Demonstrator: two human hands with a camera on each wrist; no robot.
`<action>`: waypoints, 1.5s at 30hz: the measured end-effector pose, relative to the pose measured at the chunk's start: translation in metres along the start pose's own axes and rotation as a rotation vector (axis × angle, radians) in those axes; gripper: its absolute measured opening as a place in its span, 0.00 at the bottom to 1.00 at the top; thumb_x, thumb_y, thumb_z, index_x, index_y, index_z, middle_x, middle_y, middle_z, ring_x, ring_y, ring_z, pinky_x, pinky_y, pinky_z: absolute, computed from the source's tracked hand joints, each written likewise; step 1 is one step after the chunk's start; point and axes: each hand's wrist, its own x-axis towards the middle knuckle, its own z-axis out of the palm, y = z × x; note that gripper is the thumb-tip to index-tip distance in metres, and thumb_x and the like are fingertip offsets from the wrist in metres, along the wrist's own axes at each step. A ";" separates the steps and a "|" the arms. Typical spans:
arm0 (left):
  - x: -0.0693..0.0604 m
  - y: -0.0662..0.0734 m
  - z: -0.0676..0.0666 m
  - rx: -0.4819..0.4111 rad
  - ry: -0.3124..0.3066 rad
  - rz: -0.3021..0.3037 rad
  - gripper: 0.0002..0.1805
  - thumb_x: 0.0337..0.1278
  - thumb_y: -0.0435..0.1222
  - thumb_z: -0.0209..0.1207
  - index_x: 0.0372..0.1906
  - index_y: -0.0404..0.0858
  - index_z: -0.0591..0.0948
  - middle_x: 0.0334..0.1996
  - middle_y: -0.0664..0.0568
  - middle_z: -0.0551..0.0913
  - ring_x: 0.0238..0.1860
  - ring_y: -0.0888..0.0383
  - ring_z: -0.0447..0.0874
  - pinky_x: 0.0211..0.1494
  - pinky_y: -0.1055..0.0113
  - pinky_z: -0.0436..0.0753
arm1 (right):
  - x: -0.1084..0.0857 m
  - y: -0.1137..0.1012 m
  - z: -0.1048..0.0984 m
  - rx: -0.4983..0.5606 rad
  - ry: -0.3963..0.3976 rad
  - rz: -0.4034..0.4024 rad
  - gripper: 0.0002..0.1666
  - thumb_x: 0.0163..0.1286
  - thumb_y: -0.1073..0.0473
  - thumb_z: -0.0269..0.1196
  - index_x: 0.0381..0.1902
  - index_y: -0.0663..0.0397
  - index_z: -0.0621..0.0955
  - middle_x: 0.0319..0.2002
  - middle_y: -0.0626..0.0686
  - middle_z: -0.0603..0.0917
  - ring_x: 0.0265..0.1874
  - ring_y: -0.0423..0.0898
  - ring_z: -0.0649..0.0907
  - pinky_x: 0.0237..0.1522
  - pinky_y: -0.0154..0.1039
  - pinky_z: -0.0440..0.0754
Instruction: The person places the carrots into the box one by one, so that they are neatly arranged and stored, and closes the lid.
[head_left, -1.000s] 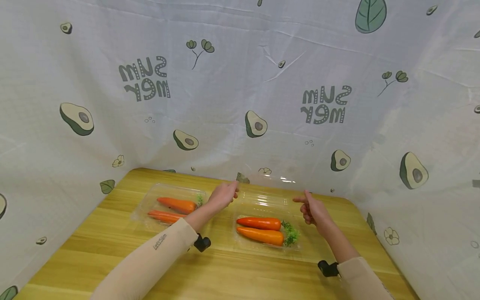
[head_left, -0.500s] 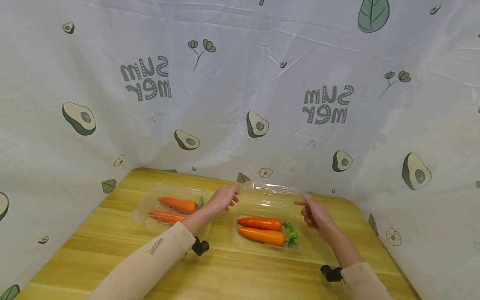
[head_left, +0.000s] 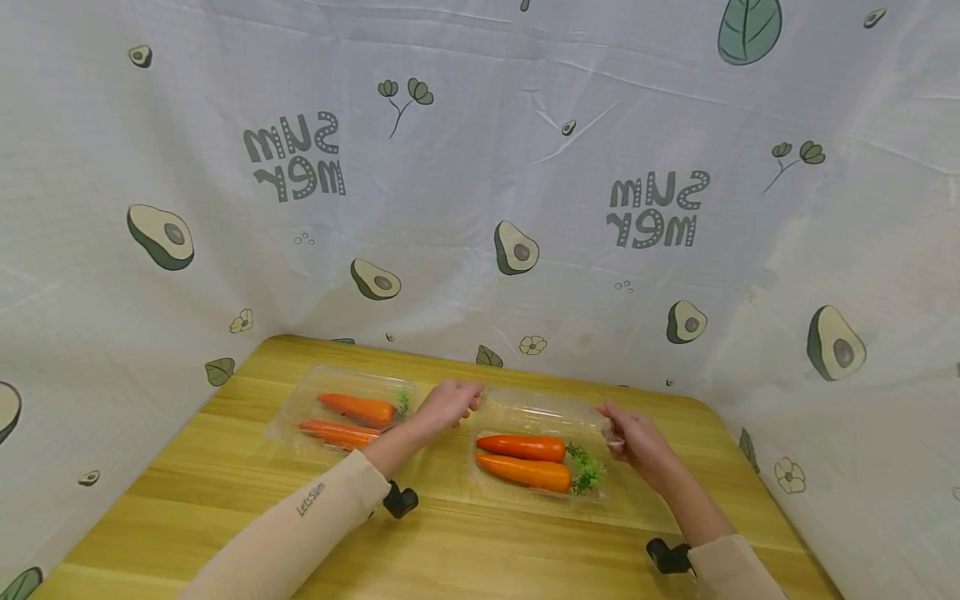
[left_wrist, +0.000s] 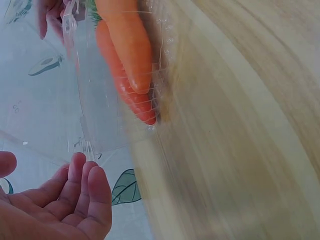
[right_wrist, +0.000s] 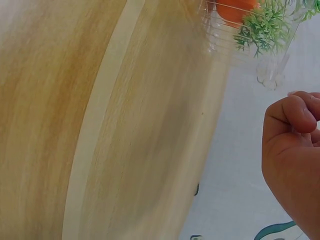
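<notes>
In the head view, a clear plastic clamshell container [head_left: 467, 479] holds two carrots [head_left: 523, 472] with green leafy tops [head_left: 587, 468]. Its transparent lid [head_left: 542, 402] is hinged up at the back, leaning over the carrots. My left hand [head_left: 452, 403] is at the lid's left corner; in the left wrist view its fingers [left_wrist: 76, 187] are loosely bent against the lid's edge, thumb apart. My right hand [head_left: 632, 435] has curled fingers at the lid's right corner and appears to pinch it. The right wrist view shows its bent thumb [right_wrist: 300, 119], while the fingertips are partly hidden.
A second clear container [head_left: 296, 400] with orange carrots [head_left: 358, 409] stands at the left, partly behind my left forearm. Both containers are on a wooden table [head_left: 450, 550]. A white curtain [head_left: 442, 192] printed with avocados hangs around the back and sides.
The lid has come down toward me from a higher, more upright position. Both hands have moved slightly down with it, and the right index finger, straight before, is now bent.
</notes>
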 end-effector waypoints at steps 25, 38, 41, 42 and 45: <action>-0.010 -0.009 0.007 0.225 0.003 0.074 0.19 0.71 0.44 0.56 0.56 0.37 0.83 0.54 0.45 0.84 0.54 0.48 0.82 0.56 0.51 0.81 | -0.002 0.011 0.001 -0.035 -0.005 0.013 0.34 0.82 0.46 0.50 0.72 0.66 0.66 0.27 0.46 0.72 0.21 0.40 0.68 0.26 0.33 0.66; -0.014 -0.012 0.010 0.289 0.006 0.083 0.18 0.68 0.41 0.60 0.60 0.41 0.81 0.48 0.47 0.83 0.43 0.52 0.81 0.44 0.56 0.80 | -0.004 0.015 0.000 -0.074 -0.027 -0.008 0.32 0.81 0.56 0.51 0.76 0.64 0.62 0.24 0.45 0.67 0.19 0.41 0.63 0.24 0.37 0.62; -0.017 -0.012 0.010 0.278 -0.007 0.073 0.21 0.69 0.40 0.59 0.63 0.42 0.79 0.46 0.48 0.83 0.36 0.55 0.78 0.37 0.60 0.77 | -0.004 0.016 0.000 -0.090 -0.036 -0.022 0.32 0.80 0.58 0.51 0.77 0.64 0.61 0.21 0.46 0.65 0.18 0.41 0.62 0.24 0.39 0.61; -0.018 -0.012 0.010 0.272 -0.014 0.069 0.21 0.69 0.39 0.58 0.64 0.42 0.78 0.45 0.48 0.82 0.33 0.55 0.77 0.34 0.61 0.76 | -0.004 0.017 -0.001 -0.103 -0.040 -0.030 0.33 0.80 0.59 0.51 0.77 0.65 0.60 0.21 0.46 0.65 0.19 0.41 0.62 0.24 0.39 0.60; -0.021 -0.012 0.010 0.257 -0.035 0.056 0.24 0.69 0.39 0.57 0.68 0.42 0.75 0.45 0.49 0.82 0.27 0.57 0.75 0.29 0.64 0.72 | -0.003 0.019 -0.001 -0.130 -0.023 -0.029 0.31 0.79 0.61 0.52 0.76 0.62 0.62 0.19 0.47 0.64 0.18 0.42 0.62 0.24 0.39 0.61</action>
